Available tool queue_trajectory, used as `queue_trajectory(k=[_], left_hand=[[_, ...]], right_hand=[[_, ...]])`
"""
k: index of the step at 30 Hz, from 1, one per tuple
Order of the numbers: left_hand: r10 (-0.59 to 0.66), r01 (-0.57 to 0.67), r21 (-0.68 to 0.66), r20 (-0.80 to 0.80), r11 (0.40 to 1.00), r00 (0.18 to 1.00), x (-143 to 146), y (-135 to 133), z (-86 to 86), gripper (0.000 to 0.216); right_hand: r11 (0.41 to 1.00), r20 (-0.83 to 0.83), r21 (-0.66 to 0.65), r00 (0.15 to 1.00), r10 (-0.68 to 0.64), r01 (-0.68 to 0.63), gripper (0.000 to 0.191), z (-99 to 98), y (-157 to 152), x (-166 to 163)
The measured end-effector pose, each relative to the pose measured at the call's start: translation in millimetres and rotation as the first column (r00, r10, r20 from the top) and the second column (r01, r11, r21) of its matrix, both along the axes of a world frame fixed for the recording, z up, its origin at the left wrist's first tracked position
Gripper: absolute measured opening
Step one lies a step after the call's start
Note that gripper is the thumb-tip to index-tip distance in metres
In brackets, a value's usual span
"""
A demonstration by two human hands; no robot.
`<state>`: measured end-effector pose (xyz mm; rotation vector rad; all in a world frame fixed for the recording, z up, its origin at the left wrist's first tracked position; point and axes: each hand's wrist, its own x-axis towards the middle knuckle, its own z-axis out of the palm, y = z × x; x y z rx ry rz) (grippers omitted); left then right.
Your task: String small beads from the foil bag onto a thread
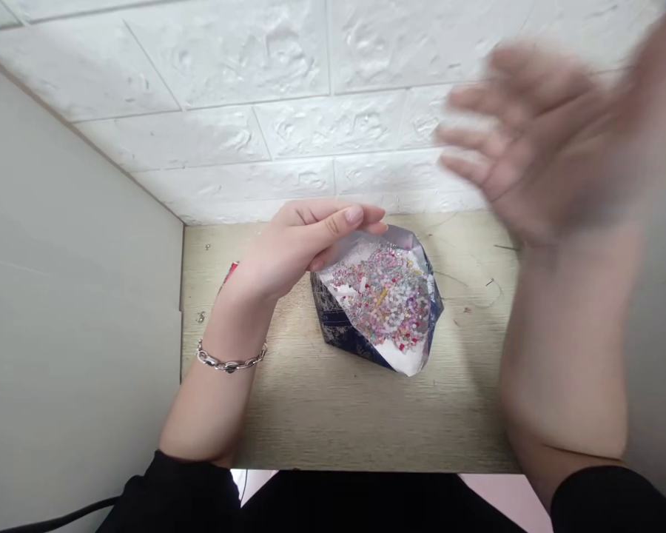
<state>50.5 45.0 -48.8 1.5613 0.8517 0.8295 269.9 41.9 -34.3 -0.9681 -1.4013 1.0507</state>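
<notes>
My left hand (322,235) is over the back left rim of a folded paper pouch (344,329), dark blue outside and white inside. Its thumb lies against the index finger, and the fingers are closed; whatever they pinch is hidden. Inside the pouch is a heap of tiny beads (388,296) in pink, red, clear, white and yellow. My right hand (538,148) is raised high on the right, in front of the wall and away from the pouch. Motion blurs it, but its fingers look spread, with nothing visible in them.
The pouch stands on a pale wooden tabletop (322,414). Behind rises a white brick-patterned wall (244,66), and a grey panel (78,281) borders the left side. Thin wire-like strands (491,283) lie at the right. A small red item (230,272) peeks out behind my left wrist.
</notes>
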Motion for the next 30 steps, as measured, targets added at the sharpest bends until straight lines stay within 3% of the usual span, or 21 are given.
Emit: queue_trajectory(k=[2, 4, 6, 8, 11, 18, 23, 27, 30], left_hand=[[0.012, -0.012, 0.008, 0.035, 1.0, 0.999, -2.4, -3.3, 3.4, 0.022], [0.031, -0.032, 0.013, 0.073, 0.999, 0.997, -4.2, -7.0, 7.3, 0.021], [0.044, -0.045, 0.009, 0.106, 0.999, 0.993, -5.3, -10.1, 10.6, 0.021], [0.051, -0.051, 0.0, 0.129, 0.999, 0.99, -5.7, -11.8, 12.6, 0.021], [0.053, -0.051, -0.013, 0.151, 0.999, 0.987, -5.5, -11.7, 12.7, 0.021], [0.046, -0.04, -0.051, 0.125, 0.998, 0.991, -2.7, -11.0, 11.1, 0.023], [0.059, -0.056, -0.025, 0.11, 0.998, 0.992, -0.4, -9.8, 10.0, 0.023], [0.113, -0.113, -0.003, 0.061, 0.994, 0.992, 0.5, -1.6, 3.6, 0.025], [0.136, -0.136, -0.013, 0.011, 0.991, 0.991, 0.4, 6.0, -2.5, 0.027]], right_hand=[[0.959, -0.042, -0.092, 0.963, 0.265, -0.268, 0.068, -14.7, 5.2, -7.2], [0.808, -0.014, -0.217, 0.829, 0.559, -0.548, 0.059, -34.7, 9.4, -15.0], [0.679, 0.116, -0.335, 0.686, 0.718, -0.654, 0.064, -50.1, 10.8, -23.8], [0.706, 0.293, -0.382, 0.646, 0.705, -0.597, 0.053, -57.0, 9.4, -34.5], [0.746, 0.433, -0.35, 0.608, 0.665, -0.567, 0.036, -57.2, 4.7, -51.8], [0.842, 0.541, -0.198, 0.66, 0.521, -0.502, 0.034, -61.7, -3.1, -73.6], [0.848, 0.634, -0.166, 0.605, 0.482, -0.502, 0.026, -61.6, -8.0, -80.7], [0.842, 0.609, -0.192, 0.611, 0.505, -0.505, 0.024, -60.1, -9.1, -80.2], [0.85, 0.391, -0.229, 0.755, 0.527, -0.474, 0.023, -57.9, -6.7, -77.7]])
